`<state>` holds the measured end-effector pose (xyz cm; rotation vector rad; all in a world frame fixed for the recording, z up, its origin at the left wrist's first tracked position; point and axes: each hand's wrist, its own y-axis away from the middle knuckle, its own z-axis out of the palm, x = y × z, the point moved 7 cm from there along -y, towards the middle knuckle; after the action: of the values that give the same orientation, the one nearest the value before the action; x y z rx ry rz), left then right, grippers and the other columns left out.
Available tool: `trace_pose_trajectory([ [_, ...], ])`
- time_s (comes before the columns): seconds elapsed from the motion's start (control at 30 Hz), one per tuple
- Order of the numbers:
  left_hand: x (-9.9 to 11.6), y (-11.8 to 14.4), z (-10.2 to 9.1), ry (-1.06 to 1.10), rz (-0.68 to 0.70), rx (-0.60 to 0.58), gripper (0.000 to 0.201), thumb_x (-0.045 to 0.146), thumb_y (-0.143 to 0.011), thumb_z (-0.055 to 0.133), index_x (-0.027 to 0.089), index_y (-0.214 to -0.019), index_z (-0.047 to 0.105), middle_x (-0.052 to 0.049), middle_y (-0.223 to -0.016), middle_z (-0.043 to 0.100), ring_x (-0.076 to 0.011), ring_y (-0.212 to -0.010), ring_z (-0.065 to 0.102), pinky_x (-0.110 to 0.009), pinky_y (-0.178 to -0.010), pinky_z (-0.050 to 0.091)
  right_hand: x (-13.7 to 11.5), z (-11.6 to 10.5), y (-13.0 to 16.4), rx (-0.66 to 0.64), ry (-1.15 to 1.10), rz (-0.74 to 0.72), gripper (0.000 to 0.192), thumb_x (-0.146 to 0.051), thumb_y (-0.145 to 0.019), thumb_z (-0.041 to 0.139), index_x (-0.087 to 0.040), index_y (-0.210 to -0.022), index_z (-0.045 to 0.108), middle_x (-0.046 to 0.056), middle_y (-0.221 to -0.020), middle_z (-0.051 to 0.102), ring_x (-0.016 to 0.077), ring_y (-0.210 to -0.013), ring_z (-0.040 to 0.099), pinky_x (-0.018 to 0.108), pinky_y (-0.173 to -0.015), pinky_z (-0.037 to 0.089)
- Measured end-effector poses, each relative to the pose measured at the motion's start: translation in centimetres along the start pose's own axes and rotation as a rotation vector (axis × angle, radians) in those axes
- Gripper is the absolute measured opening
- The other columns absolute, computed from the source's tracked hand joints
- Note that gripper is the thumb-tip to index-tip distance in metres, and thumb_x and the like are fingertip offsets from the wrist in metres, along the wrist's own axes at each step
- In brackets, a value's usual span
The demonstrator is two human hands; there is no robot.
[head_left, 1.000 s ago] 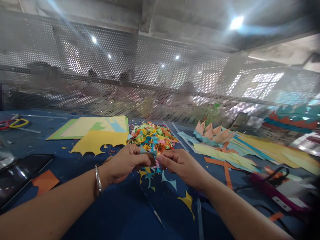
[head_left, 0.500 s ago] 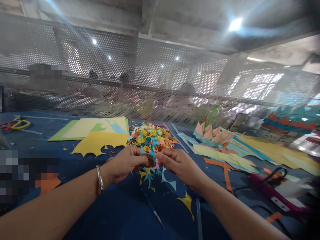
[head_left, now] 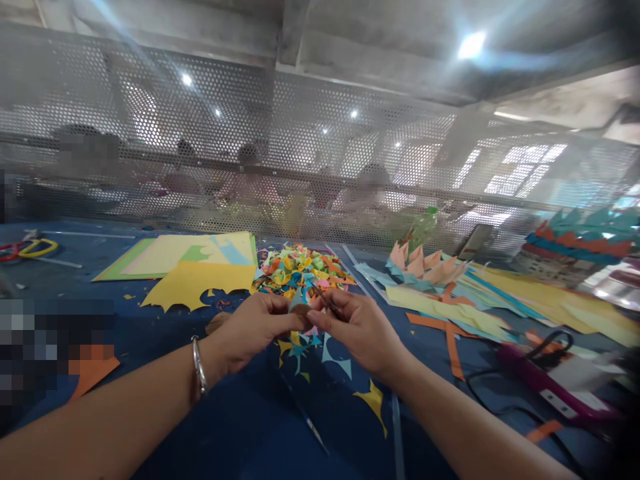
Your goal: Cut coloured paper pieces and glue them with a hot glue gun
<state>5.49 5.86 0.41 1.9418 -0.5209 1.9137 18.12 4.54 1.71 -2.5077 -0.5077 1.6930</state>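
Above table | left hand, right hand pinching one paper piece | one scrap pile

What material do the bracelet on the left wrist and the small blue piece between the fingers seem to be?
The bracelet looks like polished metal: silvery with bright glints. The small blue piece seems to be thin matte paper, flat and sharply cut like the scraps in the colourful pile.

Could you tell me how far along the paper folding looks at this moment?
A heap of small folded coloured pieces already lies on the blue table. The left hand and right hand pinch one small blue piece between them. Uncut yellow sheets and strips remain, so more seems left.
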Motion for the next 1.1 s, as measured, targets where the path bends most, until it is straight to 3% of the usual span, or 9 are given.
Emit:
trace_pose_trajectory([
  [0.17, -0.5, -0.1, 0.0, 0.215, 0.032, 0.072, 0.016, 0.029, -0.068, 0.074, 0.017, -0.069, 0.064, -0.001, -0.072, 0.063, -0.0134, -0.071, 0.057, -0.027, -0.067, 0.040, -0.4, -0.6, 0.0, 0.079, -0.056, -0.021, 0.017, -0.036, -0.079, 0.060, -0.020, -0.077, 0.054, -0.004, -0.063, 0.047, 0.0099, -0.052, 0.039, 0.026, -0.050, 0.033],
  [0.33, 0.1, 0.0, 0.1, 0.175, 0.110, 0.104, 0.014, 0.029, -0.074, 0.069, 0.016, -0.072, 0.063, -0.002, -0.070, 0.066, -0.0131, -0.068, 0.059, -0.026, -0.064, 0.043, -0.9, -0.7, 0.2, 0.085, -0.058, -0.055, 0.020, -0.038, -0.080, 0.060, -0.019, -0.076, 0.056, -0.003, -0.065, 0.047, 0.0102, -0.055, 0.041, 0.026, -0.051, 0.033],
  [0.5, 0.9, 0.3, -0.4, 0.113, 0.137, 0.142, 0.013, 0.028, -0.076, 0.066, 0.016, -0.075, 0.060, -0.001, -0.074, 0.063, -0.0140, -0.071, 0.062, -0.025, -0.062, 0.044, -0.7, -0.9, 0.2, 0.074, -0.101, -0.002, 0.034, -0.050, -0.086, 0.050, -0.019, -0.073, 0.053, -0.008, -0.052, 0.029, 0.0080, -0.044, 0.021, 0.025, -0.042, 0.018],
  [0.83, 1.3, 0.2, -0.4, 0.065, 0.186, 0.093, 0.012, 0.027, -0.077, 0.064, 0.015, -0.075, 0.062, -0.004, -0.072, 0.067, -0.0150, -0.069, 0.063, -0.024, -0.058, 0.046, -0.2, -0.3, 0.2, -0.051, -0.093, 0.015, 0.040, -0.052, -0.088, 0.047, -0.018, -0.068, 0.054, -0.009, -0.049, 0.023, 0.0090, -0.046, 0.018, 0.026, -0.044, 0.015],
  [1.1, 0.8, 0.1, 0.0, 0.185, 0.130, 0.076, 0.014, 0.026, -0.074, 0.069, 0.015, -0.074, 0.061, -0.004, -0.073, 0.069, -0.0148, -0.072, 0.066, -0.022, -0.060, 0.047, 0.0, -0.2, 0.4, -0.067, -0.134, 0.057, 0.042, -0.054, -0.086, 0.049, -0.018, -0.064, 0.052, -0.009, -0.045, 0.024, 0.0076, -0.042, 0.016, 0.026, -0.041, 0.012],
])
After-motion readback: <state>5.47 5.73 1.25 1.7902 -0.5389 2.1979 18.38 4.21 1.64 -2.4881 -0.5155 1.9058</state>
